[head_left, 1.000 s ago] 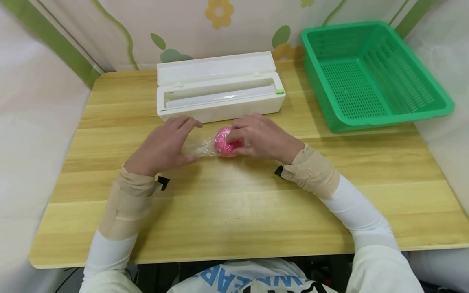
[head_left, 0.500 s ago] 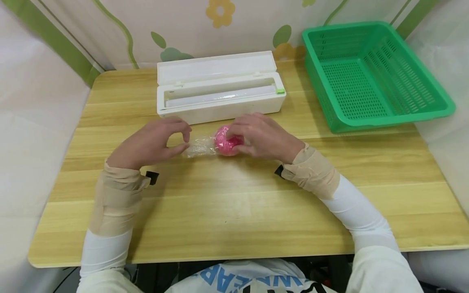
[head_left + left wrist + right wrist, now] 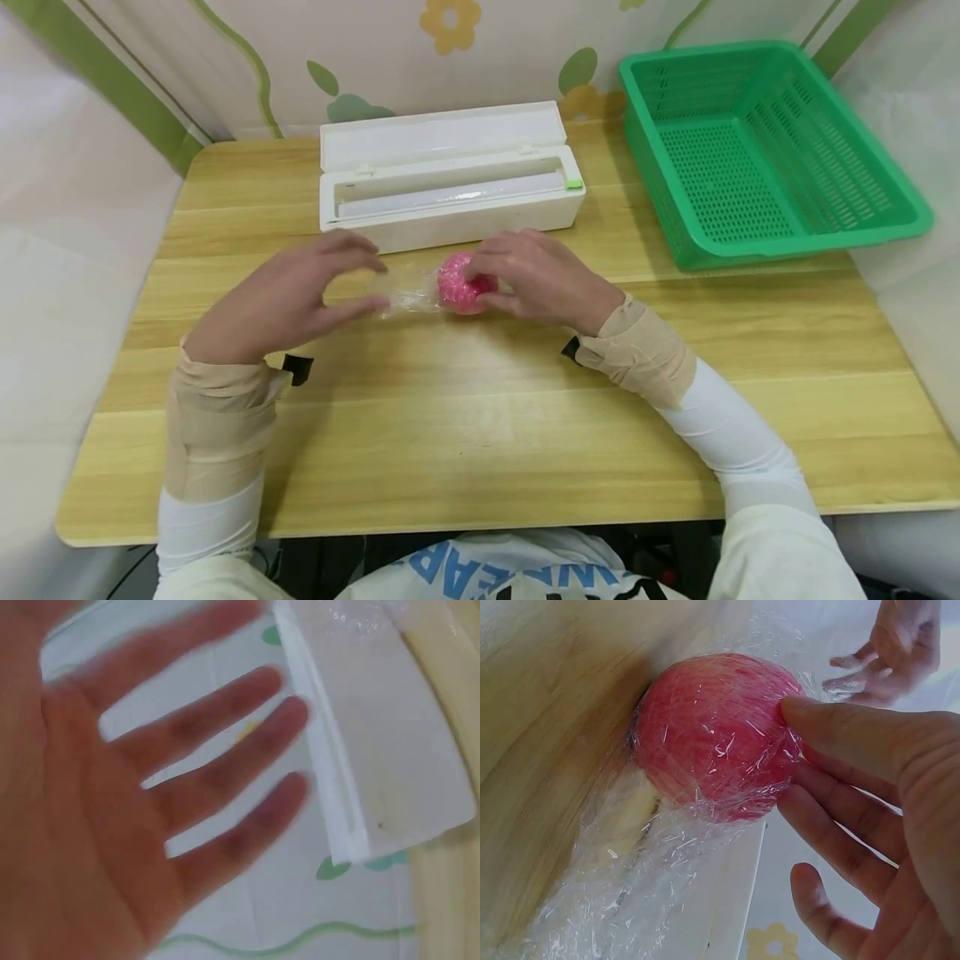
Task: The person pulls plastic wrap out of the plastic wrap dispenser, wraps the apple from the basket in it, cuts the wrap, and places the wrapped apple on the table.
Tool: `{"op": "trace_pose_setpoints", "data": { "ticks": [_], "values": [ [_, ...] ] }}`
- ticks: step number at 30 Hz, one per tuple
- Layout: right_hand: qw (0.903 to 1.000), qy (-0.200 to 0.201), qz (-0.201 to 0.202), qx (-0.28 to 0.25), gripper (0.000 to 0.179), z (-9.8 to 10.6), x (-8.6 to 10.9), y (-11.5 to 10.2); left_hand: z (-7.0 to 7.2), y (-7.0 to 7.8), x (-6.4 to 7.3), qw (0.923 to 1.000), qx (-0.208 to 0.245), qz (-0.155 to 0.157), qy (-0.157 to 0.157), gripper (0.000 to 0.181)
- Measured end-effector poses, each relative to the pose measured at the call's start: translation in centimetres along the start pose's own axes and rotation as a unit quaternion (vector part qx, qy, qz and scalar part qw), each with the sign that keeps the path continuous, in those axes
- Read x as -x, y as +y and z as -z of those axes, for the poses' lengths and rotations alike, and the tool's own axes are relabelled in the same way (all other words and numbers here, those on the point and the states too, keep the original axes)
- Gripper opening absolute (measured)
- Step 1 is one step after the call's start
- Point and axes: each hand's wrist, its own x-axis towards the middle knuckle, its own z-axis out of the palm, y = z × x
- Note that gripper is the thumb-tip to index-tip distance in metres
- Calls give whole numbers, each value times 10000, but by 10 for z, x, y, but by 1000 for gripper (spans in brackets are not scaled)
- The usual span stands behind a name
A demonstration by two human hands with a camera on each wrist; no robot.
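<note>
A red apple (image 3: 712, 735) wrapped in clear cling film stands at mid-table. My right hand (image 3: 536, 279) holds it from the right, thumb and fingertips pressed to its side in the right wrist view. Crumpled film (image 3: 630, 877) spreads out from the apple on both sides. On the left, a loose tail of film (image 3: 412, 298) reaches toward my left hand (image 3: 292, 292). That hand is held with thumb and index finger apart, their tips right by the tail's end. Its other fingers (image 3: 232, 772) are straight and spread in the left wrist view.
Behind the hands, a white cling film box (image 3: 457, 225) stands with its lid (image 3: 442, 133) up and a roll (image 3: 450, 198) inside. A green plastic basket (image 3: 750, 183) sits at the back right. A flower-patterned wall covering (image 3: 487, 50) borders the wooden table (image 3: 480, 433).
My left hand has drawn left, away from the apple, its fingers closing briefly near the film's end and parting again. The right hand has kept its hold on the apple.
</note>
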Motion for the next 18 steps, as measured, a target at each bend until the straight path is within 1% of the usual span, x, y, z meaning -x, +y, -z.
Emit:
{"op": "trace_pose_setpoints", "data": {
  "ticks": [2, 3, 5, 7, 9, 11, 12, 14, 16, 17, 18],
  "values": [
    [10000, 34, 6, 7, 26, 0, 0, 0, 0, -4, -2, 9993, 166, 151, 310, 29],
    [10000, 48, 16, 7, 26, 0, -1, 0, -1, -8, -4, 9985, 294, 207, 404, 26],
    [10000, 58, 32, 3, 26, -1, -1, -1, -7, -19, -9, 9959, 690, 402, 416, 25],
    [10000, 58, 52, 7, 26, -2, -1, -1, -15, -29, -15, 9908, 1141, 666, 303, 29],
    [10000, 47, 64, 17, 25, -2, 0, -1, -24, -36, -21, 9833, 1561, 921, 149, 32],
    [10000, 48, 74, 37, 25, -2, 0, -1, -30, -40, -25, 9758, 1896, 1092, -13, 32],
    [9999, 52, 78, 53, 25, -2, 1, 0, -33, -41, -27, 9728, 2021, 1124, -107, 32],
    [9999, 78, 90, 78, 24, -2, 1, 0, -36, -40, -29, 9695, 2153, 1133, -307, 30],
    [9998, 113, 113, 86, 22, -1, 1, 0, -37, -37, -30, 9682, 2175, 1140, -468, 33],
    [9998, 122, 117, 94, 22, -1, 1, 0, -38, -36, -30, 9691, 2127, 1137, -524, 36],
    [9998, 125, 118, 95, 22, -1, 1, 0, -39, -35, -30, 9717, 2001, 1119, -560, 40]
  ]
}}
